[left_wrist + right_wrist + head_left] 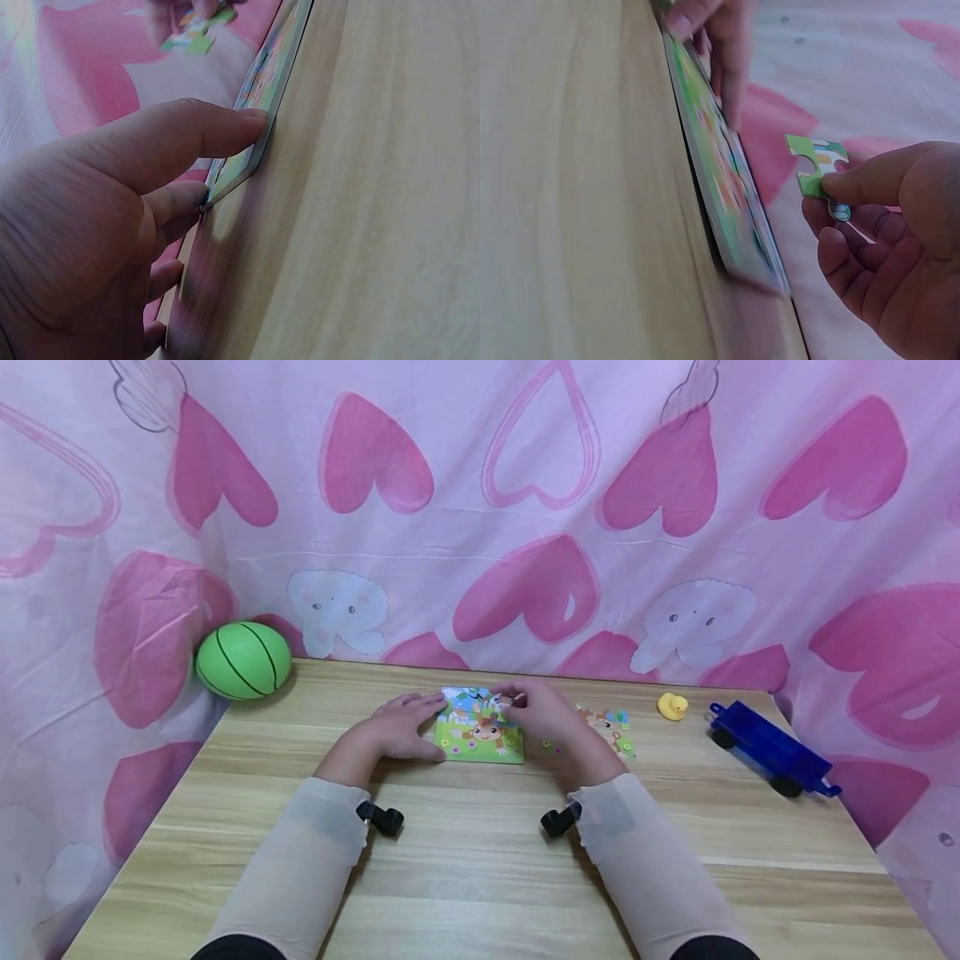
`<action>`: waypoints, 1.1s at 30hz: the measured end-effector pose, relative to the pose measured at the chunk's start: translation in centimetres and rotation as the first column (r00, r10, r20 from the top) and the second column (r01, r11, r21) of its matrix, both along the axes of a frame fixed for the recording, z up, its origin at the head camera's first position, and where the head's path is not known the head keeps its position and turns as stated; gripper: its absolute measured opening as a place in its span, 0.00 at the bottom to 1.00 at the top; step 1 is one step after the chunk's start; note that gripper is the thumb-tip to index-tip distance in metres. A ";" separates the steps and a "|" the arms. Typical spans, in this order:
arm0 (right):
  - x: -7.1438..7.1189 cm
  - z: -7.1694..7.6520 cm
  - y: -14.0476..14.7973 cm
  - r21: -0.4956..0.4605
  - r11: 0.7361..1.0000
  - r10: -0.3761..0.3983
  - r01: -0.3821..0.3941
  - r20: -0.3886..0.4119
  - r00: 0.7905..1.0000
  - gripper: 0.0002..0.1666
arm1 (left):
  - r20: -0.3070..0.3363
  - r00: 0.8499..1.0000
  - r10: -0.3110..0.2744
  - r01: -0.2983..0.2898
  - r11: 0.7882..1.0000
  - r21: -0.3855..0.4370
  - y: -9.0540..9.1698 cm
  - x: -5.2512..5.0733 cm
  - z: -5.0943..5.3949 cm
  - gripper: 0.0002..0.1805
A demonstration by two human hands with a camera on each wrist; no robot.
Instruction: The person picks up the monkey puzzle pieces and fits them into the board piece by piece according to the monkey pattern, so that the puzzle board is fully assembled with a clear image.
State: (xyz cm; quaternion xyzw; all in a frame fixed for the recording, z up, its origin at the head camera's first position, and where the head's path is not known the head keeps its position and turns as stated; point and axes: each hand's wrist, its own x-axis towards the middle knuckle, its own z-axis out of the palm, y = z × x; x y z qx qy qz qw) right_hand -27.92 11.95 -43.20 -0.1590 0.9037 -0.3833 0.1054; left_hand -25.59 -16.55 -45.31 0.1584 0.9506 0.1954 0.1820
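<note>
A jigsaw puzzle board (480, 747) with a cartoon monkey on green and blue lies on the wooden table between both hands. At its left side, my left hand (405, 727) touches the board; in the left wrist view its thumb (236, 131) rests on the edge near a corner, the other fingers extended alongside. My right hand (543, 714) pinches a green and white puzzle piece (804, 185) between thumb and fingertips, held above the table by the board's right side. More puzzle pieces (606, 725) lie just right of that hand, partly hidden by the forearm.
A green ball (243, 660) sits at the table's back left corner. A yellow toy duck (672, 706) and a blue toy wagon (772, 743) with black wheels stand on the right. Behind the wooden table (480, 877) hangs a pink heart-patterned cloth (420, 552).
</note>
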 end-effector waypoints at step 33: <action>-1.3 -2.7 -6.5 0.093 0.991 0.095 -0.096 0.017 0.995 0.25 | -0.006 1.000 0.012 -0.012 1.000 0.001 -0.1 0.1 0.0 0.58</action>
